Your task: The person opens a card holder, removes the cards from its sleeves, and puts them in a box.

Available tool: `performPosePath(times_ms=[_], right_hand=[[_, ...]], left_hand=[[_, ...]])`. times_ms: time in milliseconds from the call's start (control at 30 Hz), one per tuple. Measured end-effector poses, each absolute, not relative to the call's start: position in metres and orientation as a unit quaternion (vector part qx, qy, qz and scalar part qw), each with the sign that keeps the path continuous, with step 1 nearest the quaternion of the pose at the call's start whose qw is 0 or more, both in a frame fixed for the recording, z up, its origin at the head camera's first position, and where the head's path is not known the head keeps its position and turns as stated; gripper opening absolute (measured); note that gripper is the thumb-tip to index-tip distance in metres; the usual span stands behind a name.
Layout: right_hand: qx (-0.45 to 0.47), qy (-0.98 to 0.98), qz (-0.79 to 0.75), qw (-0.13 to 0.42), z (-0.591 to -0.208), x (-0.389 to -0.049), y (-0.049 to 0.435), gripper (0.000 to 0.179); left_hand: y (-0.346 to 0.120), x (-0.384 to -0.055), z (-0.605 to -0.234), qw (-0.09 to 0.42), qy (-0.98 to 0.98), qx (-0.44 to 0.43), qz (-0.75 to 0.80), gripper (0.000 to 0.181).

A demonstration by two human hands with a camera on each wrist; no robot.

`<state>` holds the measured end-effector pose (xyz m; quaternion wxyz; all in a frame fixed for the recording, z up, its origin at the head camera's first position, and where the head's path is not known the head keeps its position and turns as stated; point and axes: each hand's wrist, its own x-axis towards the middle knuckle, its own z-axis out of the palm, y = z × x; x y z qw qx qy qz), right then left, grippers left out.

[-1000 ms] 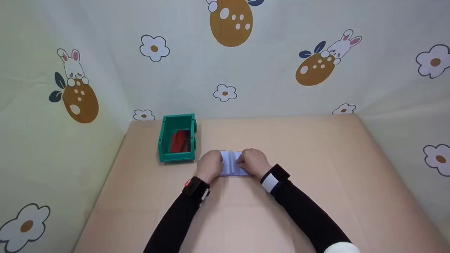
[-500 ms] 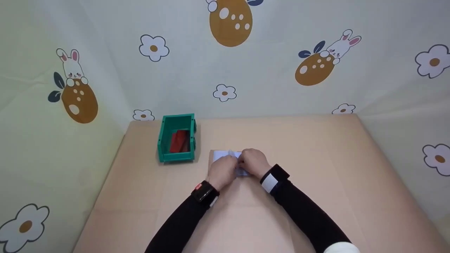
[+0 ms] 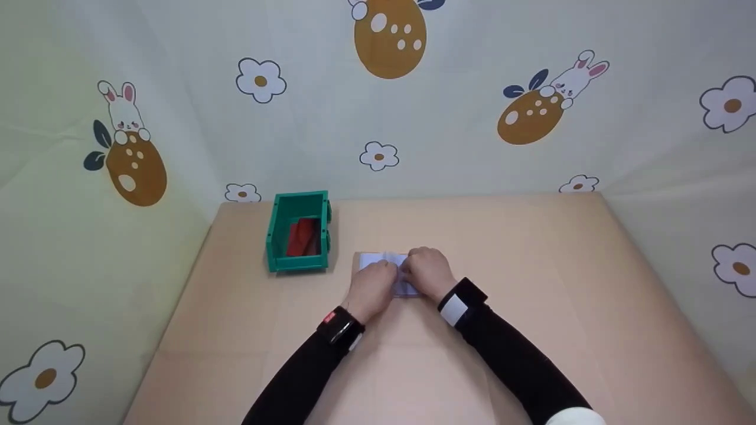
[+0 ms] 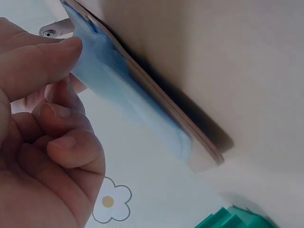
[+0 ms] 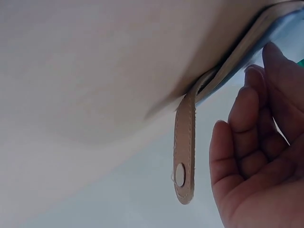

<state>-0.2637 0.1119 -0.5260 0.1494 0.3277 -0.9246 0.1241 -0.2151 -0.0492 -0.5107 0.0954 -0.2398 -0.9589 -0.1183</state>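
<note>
A small card holder lies opened out on the table, with bluish clear plastic sleeves inside a tan cover. From its side sticks a stitched strap with a round metal snap. My left hand pinches a sleeve between thumb and forefinger near the holder's middle; the other fingers are curled. Right beside it, my right hand holds the sleeves at the holder's right part with thumb and fingertips. Both hands cover much of the holder in the head view.
A green plastic bin stands at the back left of the table, with dark red flat items inside. Behind the tan tabletop hangs a patterned curtain, which also closes off both sides.
My left hand has moved right from the holder's left edge to its middle, uncovering the left part. The right hand has stayed nearly in place.
</note>
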Motion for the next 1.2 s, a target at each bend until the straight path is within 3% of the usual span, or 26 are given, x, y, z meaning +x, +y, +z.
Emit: performPosePath(times_ms=[333,500,700,1033,1200], right_hand=[[0.307,-0.935,0.118,0.133,-0.523,-0.263,0.118,0.011],[0.301,-0.937,0.129,0.122,-0.522,-0.264,0.121,0.015],[0.287,-0.943,0.131,0.105,-0.523,-0.263,0.124,0.010],[0.272,-0.947,0.137,0.097,-0.524,-0.261,0.129,0.007],[0.265,-0.949,0.139,0.101,-0.526,-0.261,0.131,0.007]], left_hand=[[-0.066,-0.214,-0.510,0.099,-0.964,-0.168,-0.181,0.010],[-0.079,-0.215,-0.510,0.105,-0.960,-0.103,-0.237,0.025],[-0.091,-0.216,-0.512,0.060,-0.965,-0.053,-0.248,0.036],[-0.092,-0.221,-0.517,-0.029,-0.973,0.000,-0.230,0.018],[-0.089,-0.224,-0.514,-0.045,-0.975,0.021,-0.217,0.010]])
